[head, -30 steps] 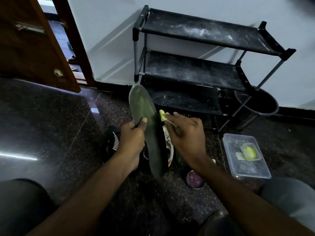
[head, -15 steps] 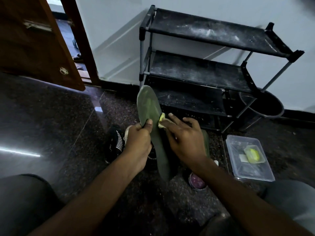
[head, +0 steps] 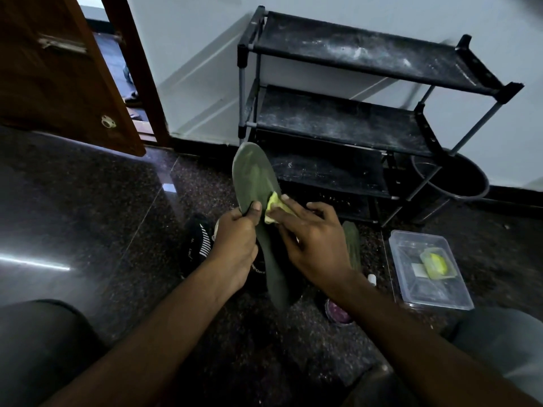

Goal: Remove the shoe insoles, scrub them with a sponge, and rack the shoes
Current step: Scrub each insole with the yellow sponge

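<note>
Not much has changed since a second ago. The left hand (head: 236,245) still grips the green insole (head: 255,177), held upright over the black shoe (head: 198,242), with the thumb on its face. The right hand (head: 316,245) pinches the yellow sponge (head: 274,204), which has slid in from the insole's edge to right beside that thumb. The shoe rack (head: 338,121) stands just behind.

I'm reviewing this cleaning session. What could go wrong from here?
The left hand grips the long green insole only at one edge, mid-length; pushing with the yellow sponge in the right hand could bend it or twist it loose.
The small round tin lies just under the right forearm and might get knocked.
The black three-tier rack carries white dust that may soil the black striped shoe once racked.
</note>
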